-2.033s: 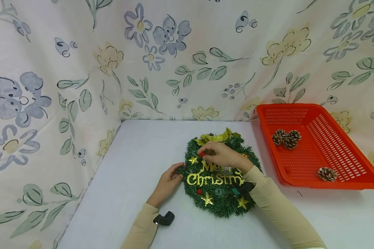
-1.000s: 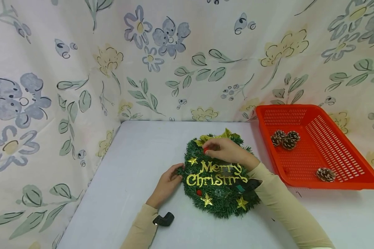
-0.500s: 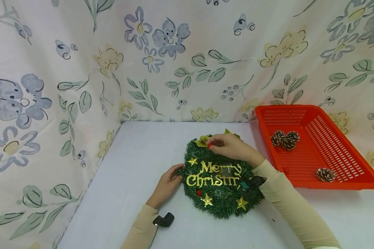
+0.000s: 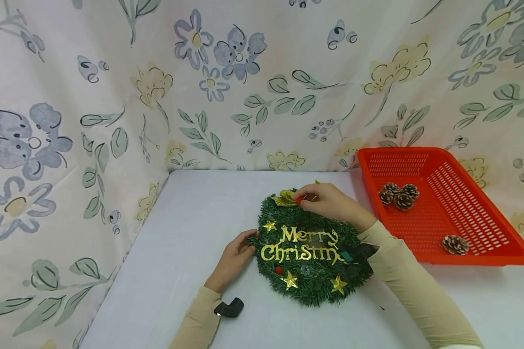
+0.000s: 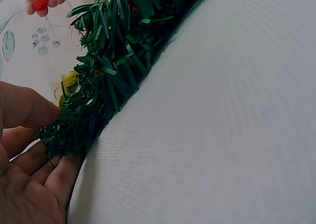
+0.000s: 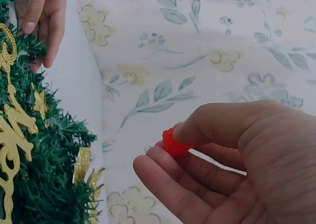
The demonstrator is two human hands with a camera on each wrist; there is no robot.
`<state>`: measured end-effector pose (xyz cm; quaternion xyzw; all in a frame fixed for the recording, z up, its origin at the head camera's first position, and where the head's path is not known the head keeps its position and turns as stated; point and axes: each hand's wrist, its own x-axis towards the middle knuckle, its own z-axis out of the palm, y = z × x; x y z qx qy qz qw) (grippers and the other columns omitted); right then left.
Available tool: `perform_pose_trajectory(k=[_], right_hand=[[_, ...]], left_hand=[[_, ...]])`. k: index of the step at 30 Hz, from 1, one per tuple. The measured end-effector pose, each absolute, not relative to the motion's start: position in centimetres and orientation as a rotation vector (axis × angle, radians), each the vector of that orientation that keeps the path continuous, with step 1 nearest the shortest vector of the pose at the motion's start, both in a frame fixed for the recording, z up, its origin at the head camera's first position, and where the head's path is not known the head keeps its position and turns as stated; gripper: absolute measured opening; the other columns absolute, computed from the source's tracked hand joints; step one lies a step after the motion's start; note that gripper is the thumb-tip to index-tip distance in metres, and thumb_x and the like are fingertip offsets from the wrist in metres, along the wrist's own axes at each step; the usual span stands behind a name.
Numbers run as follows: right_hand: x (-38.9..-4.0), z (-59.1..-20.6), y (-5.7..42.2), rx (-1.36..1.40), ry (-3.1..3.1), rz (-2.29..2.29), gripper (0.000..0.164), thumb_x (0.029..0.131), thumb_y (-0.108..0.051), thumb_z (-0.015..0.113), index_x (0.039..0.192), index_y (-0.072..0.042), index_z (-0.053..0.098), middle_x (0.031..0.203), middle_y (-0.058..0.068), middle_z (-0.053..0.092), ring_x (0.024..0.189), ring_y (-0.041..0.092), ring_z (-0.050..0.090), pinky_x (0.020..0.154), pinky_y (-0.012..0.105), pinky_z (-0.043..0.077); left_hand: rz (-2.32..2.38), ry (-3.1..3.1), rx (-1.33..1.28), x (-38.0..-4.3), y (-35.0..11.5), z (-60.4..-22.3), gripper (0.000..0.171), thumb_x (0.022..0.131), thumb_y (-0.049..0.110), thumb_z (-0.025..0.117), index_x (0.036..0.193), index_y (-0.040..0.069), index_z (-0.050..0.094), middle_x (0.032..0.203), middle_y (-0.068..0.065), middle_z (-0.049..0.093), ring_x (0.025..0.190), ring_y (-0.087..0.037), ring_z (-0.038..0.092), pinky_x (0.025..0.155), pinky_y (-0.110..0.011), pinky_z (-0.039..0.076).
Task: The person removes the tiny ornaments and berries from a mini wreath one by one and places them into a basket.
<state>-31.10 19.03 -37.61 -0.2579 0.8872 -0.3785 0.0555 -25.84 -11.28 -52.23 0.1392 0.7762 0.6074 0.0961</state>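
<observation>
A green Christmas wreath [image 4: 312, 291] lies on the white table, with gold "Merry Christmas" lettering [image 4: 299, 252], gold stars [image 4: 290, 279] and a gold ribbon bow [image 4: 284, 199]. At its left edge my left hand [image 4: 233, 257] holds the greenery, the thumb on top and fingers below in the left wrist view. My right hand [image 4: 334, 206] pinches a small bumpy red berry [image 6: 175, 142] between thumb and fingers, above the wreath's upper part. This hand hides part of the bow in the head view. Another red berry [image 4: 279, 270] sits low on the wreath's left side.
To the right stands a red plastic basket [image 4: 476, 194] with several pinecones [image 4: 403, 200] grouped at its left and a lone pinecone [image 4: 455, 245] near its front. A floral curtain [image 4: 262, 97] hangs behind the table [image 4: 192, 208].
My right hand has moved right and slightly away, carrying the red berry from near the upper-left star up to the bow. My left hand has stayed at the wreath's edge.
</observation>
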Motion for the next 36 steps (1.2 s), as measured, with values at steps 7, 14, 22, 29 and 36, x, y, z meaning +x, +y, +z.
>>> perform_pose_trajectory(k=[7,14,22,29,36], right_hand=[[-31.2,-37.1,19.5,-0.723,2.691,-1.165,0.026,0.097,-0.009,0.061,0.12,-0.012,0.073,0.109,0.012,0.073,0.084,0.019,0.063,0.067,0.026,0.051],[-31.3,-37.1,19.6,-0.732,2.705,-1.191,0.025,0.096,-0.006,0.062,0.119,-0.009,0.073,0.109,0.015,0.073,0.091,0.019,0.067,0.075,0.026,0.056],[-31.3,-37.0,20.1,-0.681,2.702,-1.24,0.025,0.097,-0.005,0.059,0.119,-0.01,0.071,0.114,0.012,0.07,0.09,0.019,0.067,0.072,0.027,0.057],[-31.4,-36.8,20.5,-0.67,2.679,-1.267,0.022,0.097,-0.004,0.06,0.116,-0.01,0.07,0.113,0.015,0.069,0.088,0.021,0.067,0.069,0.027,0.056],[-31.5,-36.9,21.3,-0.671,2.71,-1.229,0.021,0.096,-0.003,0.06,0.113,-0.009,0.071,0.109,0.014,0.07,0.087,0.02,0.066,0.068,0.025,0.055]], left_hand=[[1.794,2.306,0.406,-25.8,-11.3,-52.1,0.05,0.101,0.002,0.055,0.149,0.009,0.049,0.149,-0.015,0.054,0.144,-0.033,0.047,0.113,-0.035,0.048],[1.802,2.309,0.413,-25.8,-11.2,-52.2,0.05,0.101,0.002,0.055,0.149,0.009,0.048,0.149,-0.015,0.054,0.143,-0.033,0.048,0.112,-0.034,0.049],[1.81,2.297,0.418,-25.8,-11.2,-52.1,0.051,0.1,0.001,0.055,0.15,0.007,0.048,0.149,-0.017,0.053,0.143,-0.034,0.048,0.11,-0.03,0.05],[1.805,2.304,0.41,-25.8,-11.2,-52.2,0.05,0.1,0.001,0.055,0.149,0.008,0.048,0.149,-0.016,0.054,0.142,-0.034,0.049,0.109,-0.031,0.05],[1.797,2.313,0.403,-25.6,-11.2,-51.9,0.05,0.1,0.002,0.055,0.149,0.008,0.049,0.148,-0.015,0.055,0.142,-0.033,0.049,0.11,-0.032,0.05]])
